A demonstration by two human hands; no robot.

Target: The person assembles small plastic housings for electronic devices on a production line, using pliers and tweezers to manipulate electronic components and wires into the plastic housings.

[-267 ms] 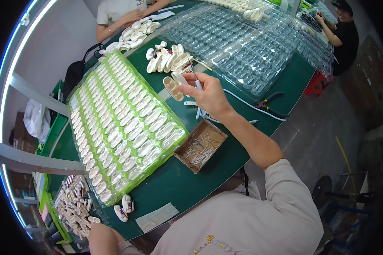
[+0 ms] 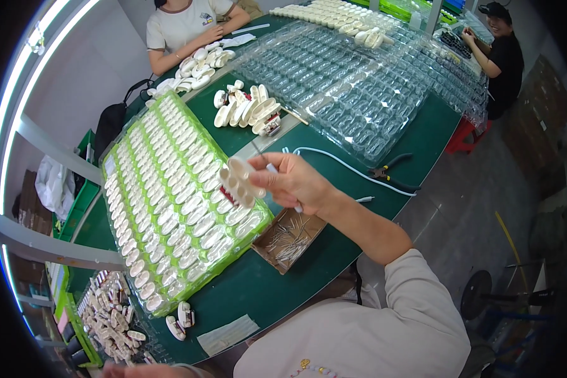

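My right hand [image 2: 290,181] is closed around white oval plastic shells [image 2: 239,181] with rounded hollows. In the same grip is a slim tool [image 2: 272,169] with a white handle and a thin metal shaft. A red part [image 2: 228,196] shows just under the shells. This hand hovers over the near right corner of a green tray [image 2: 268,222] filled with rows of white oval pieces under clear plastic. At the lower edge is a small part of my left hand [image 2: 142,372], cut off by the frame, its fingers not readable.
Below my right hand stands a cardboard box [image 2: 277,255] of thin white sticks. Loose shells [image 2: 246,110] lie beyond the tray; clear blister trays [image 2: 359,82] cover the far right. Pliers [image 2: 394,170] and a white cable [image 2: 353,165] lie at right. Two people sit across.
My right hand has come nearer and lower, carrying the shells and tool from beside the loose pile to above the tray's corner. My left hand has come into view at the bottom edge.
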